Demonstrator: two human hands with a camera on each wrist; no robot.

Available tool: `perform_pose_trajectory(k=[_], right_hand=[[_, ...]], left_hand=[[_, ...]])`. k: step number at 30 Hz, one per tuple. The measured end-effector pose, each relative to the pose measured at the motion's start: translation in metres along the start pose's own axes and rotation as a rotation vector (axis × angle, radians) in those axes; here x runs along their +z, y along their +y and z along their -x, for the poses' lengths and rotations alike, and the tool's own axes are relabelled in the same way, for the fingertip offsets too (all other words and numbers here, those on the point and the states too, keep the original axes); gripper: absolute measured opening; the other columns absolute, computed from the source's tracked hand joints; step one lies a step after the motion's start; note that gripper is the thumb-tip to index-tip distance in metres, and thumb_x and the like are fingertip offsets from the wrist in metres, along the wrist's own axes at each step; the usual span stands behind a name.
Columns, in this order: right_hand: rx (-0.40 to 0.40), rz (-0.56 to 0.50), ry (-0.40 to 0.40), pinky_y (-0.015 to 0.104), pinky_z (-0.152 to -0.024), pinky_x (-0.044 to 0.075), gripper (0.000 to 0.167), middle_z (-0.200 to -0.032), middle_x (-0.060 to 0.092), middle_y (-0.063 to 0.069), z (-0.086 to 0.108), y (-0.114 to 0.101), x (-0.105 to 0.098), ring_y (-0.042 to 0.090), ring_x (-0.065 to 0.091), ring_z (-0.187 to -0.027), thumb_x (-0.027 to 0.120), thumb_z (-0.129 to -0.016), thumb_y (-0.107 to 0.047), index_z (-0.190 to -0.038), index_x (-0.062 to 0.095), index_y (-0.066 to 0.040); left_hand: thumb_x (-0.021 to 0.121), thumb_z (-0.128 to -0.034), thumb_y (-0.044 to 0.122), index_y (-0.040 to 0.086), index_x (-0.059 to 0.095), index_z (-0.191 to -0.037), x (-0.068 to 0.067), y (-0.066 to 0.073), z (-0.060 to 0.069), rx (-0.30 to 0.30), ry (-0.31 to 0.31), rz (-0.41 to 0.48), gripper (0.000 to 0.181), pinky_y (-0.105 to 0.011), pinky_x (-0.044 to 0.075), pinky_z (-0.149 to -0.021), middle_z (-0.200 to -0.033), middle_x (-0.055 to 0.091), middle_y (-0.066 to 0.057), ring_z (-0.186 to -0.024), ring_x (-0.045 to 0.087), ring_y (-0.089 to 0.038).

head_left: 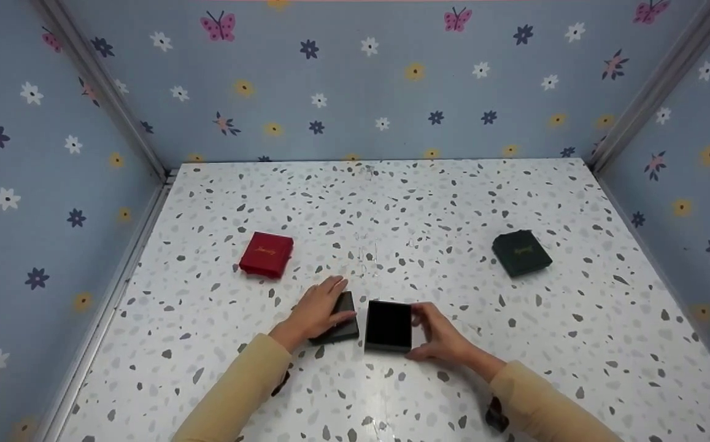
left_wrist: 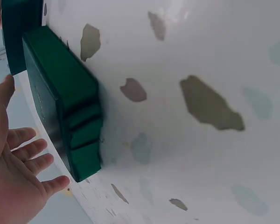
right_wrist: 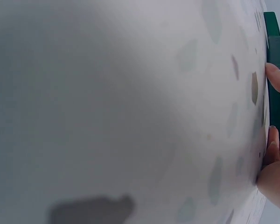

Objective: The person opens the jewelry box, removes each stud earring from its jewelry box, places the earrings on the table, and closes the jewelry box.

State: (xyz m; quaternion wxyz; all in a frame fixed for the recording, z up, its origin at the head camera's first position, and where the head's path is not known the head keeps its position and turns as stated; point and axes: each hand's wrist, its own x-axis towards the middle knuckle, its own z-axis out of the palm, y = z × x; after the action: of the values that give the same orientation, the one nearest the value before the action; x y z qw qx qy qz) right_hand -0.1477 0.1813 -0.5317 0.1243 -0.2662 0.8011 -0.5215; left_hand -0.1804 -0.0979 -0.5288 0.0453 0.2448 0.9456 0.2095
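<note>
A dark green box lid (left_wrist: pixel 63 74), with wavy pleats at one end, lies on the table left of centre. Over it extends my left hand (head_left: pixel 318 310), fingers loosely spread; in the left wrist view the fingertips are beside its top face. Just right of the lid stands an open box base (head_left: pixel 389 326) with a black inside, also dark green in the right wrist view. My right hand (head_left: pixel 443 337) holds this base at its right side, thumb at the near corner and fingers at the far one. Only part of that hand shows in the right wrist view.
Farther back on the left lies a closed red box (head_left: pixel 267 254) with gold lettering. Toward the right lies a closed dark green box (head_left: pixel 521 252), also lettered. Flower-patterned panels (head_left: pixel 355 80) border the speckled table (head_left: pixel 367 202) at the back and sides.
</note>
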Motion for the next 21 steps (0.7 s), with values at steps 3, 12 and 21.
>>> perform_pose_trajectory(k=[3,12,21], right_hand=[[0.004,0.004,0.001,0.035,-0.083,0.037,0.08,-0.107,0.044,0.022,0.0,0.0,0.0,0.037,0.042,-0.094,0.079,-0.054,0.007,-0.12,0.035,0.012],[-0.049,0.038,0.016,0.038,-0.077,0.039,0.078,-0.105,0.045,0.024,0.0,-0.002,-0.001,0.039,0.044,-0.09,0.08,-0.055,0.006,-0.117,0.035,0.015],[-0.057,0.036,0.023,0.038,-0.079,0.039,0.078,-0.108,0.045,0.023,0.0,0.005,0.001,0.038,0.044,-0.09,0.08,-0.054,0.005,-0.118,0.036,0.013]], left_hand=[[0.052,-0.0824,0.05,0.001,0.031,-0.136,0.0,0.0,0.004,-0.005,-0.018,-0.009,0.076,-0.048,0.022,-0.1,-0.138,0.03,-0.015,-0.127,0.025,-0.028],[0.055,-0.0732,0.062,0.005,0.029,-0.137,0.001,0.0,0.01,0.005,-0.036,-0.035,0.09,-0.048,0.021,-0.1,-0.139,0.028,-0.015,-0.128,0.024,-0.029],[0.064,-0.0649,0.062,0.005,0.029,-0.138,0.005,-0.002,0.013,-0.007,-0.054,-0.018,0.099,-0.046,0.023,-0.1,-0.138,0.029,-0.014,-0.125,0.027,-0.027]])
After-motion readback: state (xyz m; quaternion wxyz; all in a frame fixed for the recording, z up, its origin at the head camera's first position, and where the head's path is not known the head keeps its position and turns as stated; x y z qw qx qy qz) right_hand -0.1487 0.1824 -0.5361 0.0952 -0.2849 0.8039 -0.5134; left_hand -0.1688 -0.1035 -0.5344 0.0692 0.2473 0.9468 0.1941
